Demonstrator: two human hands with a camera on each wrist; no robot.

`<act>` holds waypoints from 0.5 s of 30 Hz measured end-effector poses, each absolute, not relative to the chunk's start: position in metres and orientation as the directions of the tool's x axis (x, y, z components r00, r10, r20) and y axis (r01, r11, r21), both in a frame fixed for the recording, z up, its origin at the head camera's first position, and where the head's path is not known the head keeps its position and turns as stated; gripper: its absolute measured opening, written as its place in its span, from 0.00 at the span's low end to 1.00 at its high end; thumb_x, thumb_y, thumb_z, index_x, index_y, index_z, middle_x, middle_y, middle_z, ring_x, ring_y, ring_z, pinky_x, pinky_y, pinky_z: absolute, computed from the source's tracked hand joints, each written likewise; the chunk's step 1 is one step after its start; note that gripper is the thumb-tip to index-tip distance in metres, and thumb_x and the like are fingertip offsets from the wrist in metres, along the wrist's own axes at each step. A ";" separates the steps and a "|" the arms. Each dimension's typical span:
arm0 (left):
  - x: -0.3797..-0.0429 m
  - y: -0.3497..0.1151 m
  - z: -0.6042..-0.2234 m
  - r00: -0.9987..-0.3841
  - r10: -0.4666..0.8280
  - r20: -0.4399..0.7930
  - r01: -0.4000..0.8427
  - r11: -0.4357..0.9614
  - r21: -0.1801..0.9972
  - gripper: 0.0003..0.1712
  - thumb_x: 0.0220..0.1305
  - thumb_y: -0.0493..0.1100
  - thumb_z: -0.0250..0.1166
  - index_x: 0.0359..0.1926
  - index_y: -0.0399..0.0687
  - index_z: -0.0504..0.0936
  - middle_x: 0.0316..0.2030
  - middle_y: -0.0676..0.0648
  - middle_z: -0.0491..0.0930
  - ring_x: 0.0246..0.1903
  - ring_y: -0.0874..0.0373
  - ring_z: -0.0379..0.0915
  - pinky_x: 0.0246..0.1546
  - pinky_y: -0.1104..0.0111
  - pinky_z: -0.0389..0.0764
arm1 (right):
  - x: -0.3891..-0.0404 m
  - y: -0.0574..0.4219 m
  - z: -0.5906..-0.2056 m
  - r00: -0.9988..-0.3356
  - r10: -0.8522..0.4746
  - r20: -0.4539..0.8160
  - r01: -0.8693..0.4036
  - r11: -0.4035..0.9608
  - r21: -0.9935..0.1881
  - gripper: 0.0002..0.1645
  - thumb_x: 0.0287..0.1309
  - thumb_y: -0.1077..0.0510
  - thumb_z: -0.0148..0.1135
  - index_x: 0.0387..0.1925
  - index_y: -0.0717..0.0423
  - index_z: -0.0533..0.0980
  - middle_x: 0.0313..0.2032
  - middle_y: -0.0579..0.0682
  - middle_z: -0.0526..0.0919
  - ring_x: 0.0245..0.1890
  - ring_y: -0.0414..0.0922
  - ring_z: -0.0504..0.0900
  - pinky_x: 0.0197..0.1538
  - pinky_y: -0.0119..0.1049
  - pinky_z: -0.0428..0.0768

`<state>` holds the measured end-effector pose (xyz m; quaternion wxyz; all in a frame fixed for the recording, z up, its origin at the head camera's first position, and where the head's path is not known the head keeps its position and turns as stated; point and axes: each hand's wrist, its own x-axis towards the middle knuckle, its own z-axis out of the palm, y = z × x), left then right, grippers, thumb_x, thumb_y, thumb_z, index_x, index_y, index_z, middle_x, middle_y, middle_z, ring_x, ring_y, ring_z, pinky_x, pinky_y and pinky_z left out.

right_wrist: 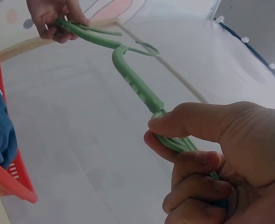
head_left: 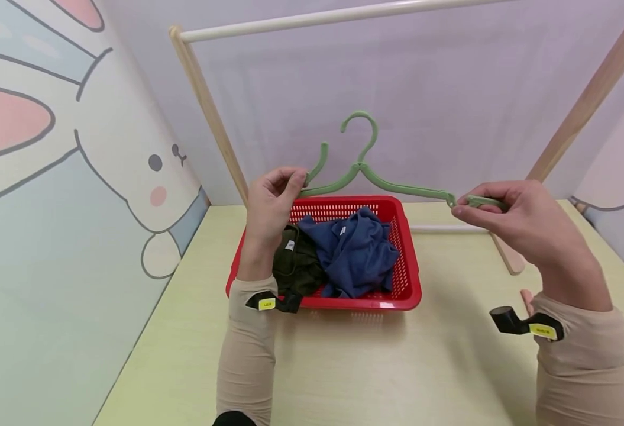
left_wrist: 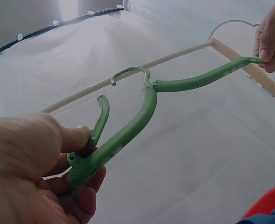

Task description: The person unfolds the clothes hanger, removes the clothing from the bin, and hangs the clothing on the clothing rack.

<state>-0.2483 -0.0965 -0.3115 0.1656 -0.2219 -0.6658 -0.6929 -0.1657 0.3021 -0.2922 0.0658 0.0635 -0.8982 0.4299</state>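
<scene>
Beige sleeve (head_left: 248, 361) foremost, the left hand (head_left: 269, 204) pinches one end of a green hanger (head_left: 391, 187), whose tip piece (head_left: 322, 158) stands folded up, seemingly yet to straighten, main arms (head_left: 418, 190) already spread near a red basket (head_left: 365, 304) holding dark (head_left: 298, 269) and blue garments (head_left: 356, 254), the right hand (head_left: 527, 216) gripping its opposite end.

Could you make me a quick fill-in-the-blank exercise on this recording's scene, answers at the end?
1. The left hand and the right hand hold a hanger whose colour is ____.
2. The basket is ____ in colour.
3. In the head view, the blue garment lies to the ____ of the dark garment.
4. The top bar is ____ in colour.

Missing words: green; red; right; white.
</scene>
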 end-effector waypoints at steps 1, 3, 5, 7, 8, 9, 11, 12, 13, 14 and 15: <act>-0.248 -0.098 -0.311 -0.846 0.066 0.530 0.526 -0.064 0.848 0.10 0.81 0.34 0.67 0.52 0.29 0.88 0.38 0.55 0.87 0.40 0.58 0.80 0.43 0.69 0.79 | -0.166 0.303 -0.292 -0.982 -0.056 0.180 -0.176 0.619 -0.765 0.09 0.72 0.51 0.78 0.47 0.51 0.91 0.19 0.45 0.71 0.32 0.44 0.72 0.34 0.37 0.71; -0.249 -0.101 -0.311 -0.846 0.063 0.530 0.526 -0.073 0.847 0.08 0.81 0.34 0.68 0.51 0.32 0.89 0.38 0.53 0.87 0.39 0.57 0.81 0.42 0.68 0.79 | -0.166 0.305 -0.292 -0.979 -0.047 0.196 -0.184 0.609 -0.771 0.08 0.71 0.53 0.78 0.46 0.51 0.91 0.19 0.44 0.71 0.32 0.43 0.72 0.35 0.35 0.72; -0.249 -0.105 -0.310 -0.852 0.056 0.521 0.516 -0.087 0.852 0.06 0.80 0.35 0.68 0.50 0.36 0.90 0.38 0.52 0.88 0.40 0.57 0.82 0.43 0.68 0.81 | -0.166 0.308 -0.292 -0.977 -0.045 0.206 -0.193 0.590 -0.784 0.07 0.71 0.55 0.78 0.45 0.53 0.91 0.18 0.44 0.69 0.31 0.42 0.71 0.34 0.33 0.72; -0.248 -0.109 -0.309 -0.860 0.049 0.508 0.502 -0.089 0.860 0.05 0.80 0.36 0.69 0.49 0.40 0.90 0.38 0.52 0.88 0.40 0.57 0.81 0.44 0.69 0.81 | -0.165 0.310 -0.292 -0.977 -0.034 0.212 -0.192 0.578 -0.793 0.06 0.71 0.56 0.78 0.44 0.53 0.91 0.17 0.44 0.66 0.29 0.42 0.69 0.33 0.34 0.70; -0.248 -0.111 -0.308 -0.864 0.046 0.502 0.497 -0.090 0.863 0.05 0.81 0.36 0.69 0.49 0.41 0.90 0.39 0.52 0.88 0.41 0.57 0.80 0.44 0.69 0.82 | -0.165 0.312 -0.292 -0.976 -0.030 0.215 -0.193 0.571 -0.798 0.06 0.72 0.56 0.78 0.44 0.54 0.91 0.17 0.44 0.64 0.27 0.42 0.67 0.31 0.35 0.69; -0.247 -0.112 -0.307 -0.867 0.045 0.496 0.491 -0.091 0.866 0.05 0.81 0.37 0.68 0.49 0.42 0.90 0.39 0.53 0.88 0.41 0.57 0.80 0.44 0.69 0.82 | -0.164 0.315 -0.291 -0.976 -0.025 0.217 -0.192 0.566 -0.801 0.06 0.72 0.57 0.77 0.44 0.55 0.91 0.17 0.45 0.61 0.25 0.43 0.63 0.29 0.37 0.66; -0.246 -0.116 -0.305 -0.869 0.042 0.493 0.487 -0.094 0.868 0.05 0.81 0.36 0.68 0.49 0.43 0.90 0.40 0.54 0.88 0.41 0.57 0.78 0.45 0.69 0.81 | -0.163 0.319 -0.291 -0.975 -0.009 0.224 -0.191 0.554 -0.810 0.05 0.72 0.57 0.77 0.44 0.54 0.91 0.18 0.46 0.57 0.22 0.47 0.57 0.25 0.41 0.60; -0.246 -0.117 -0.304 -0.870 0.040 0.492 0.487 -0.096 0.868 0.05 0.81 0.36 0.68 0.49 0.43 0.90 0.40 0.54 0.88 0.41 0.58 0.78 0.45 0.69 0.80 | -0.162 0.321 -0.290 -0.976 0.001 0.219 -0.182 0.551 -0.814 0.05 0.72 0.56 0.78 0.44 0.54 0.91 0.19 0.46 0.55 0.21 0.49 0.54 0.23 0.44 0.57; -0.246 -0.117 -0.303 -0.869 0.038 0.493 0.487 -0.104 0.867 0.05 0.80 0.35 0.68 0.48 0.43 0.90 0.41 0.52 0.88 0.41 0.57 0.77 0.45 0.68 0.80 | -0.162 0.322 -0.290 -0.975 0.008 0.223 -0.183 0.541 -0.821 0.05 0.72 0.57 0.78 0.44 0.53 0.91 0.19 0.47 0.54 0.21 0.51 0.51 0.22 0.46 0.54; -0.246 -0.118 -0.303 -0.867 0.037 0.496 0.490 -0.107 0.865 0.05 0.80 0.35 0.68 0.48 0.44 0.90 0.41 0.50 0.88 0.41 0.57 0.77 0.45 0.68 0.80 | -0.161 0.324 -0.290 -0.973 0.013 0.229 -0.187 0.533 -0.825 0.04 0.71 0.58 0.78 0.44 0.53 0.92 0.19 0.47 0.53 0.21 0.52 0.49 0.21 0.47 0.52; -0.246 -0.118 -0.302 -0.865 0.040 0.499 0.493 -0.112 0.863 0.05 0.80 0.35 0.68 0.48 0.44 0.90 0.41 0.50 0.88 0.40 0.57 0.77 0.45 0.67 0.79 | -0.160 0.325 -0.290 -0.972 0.021 0.232 -0.187 0.525 -0.830 0.04 0.71 0.58 0.78 0.44 0.53 0.92 0.19 0.47 0.53 0.22 0.53 0.48 0.21 0.48 0.50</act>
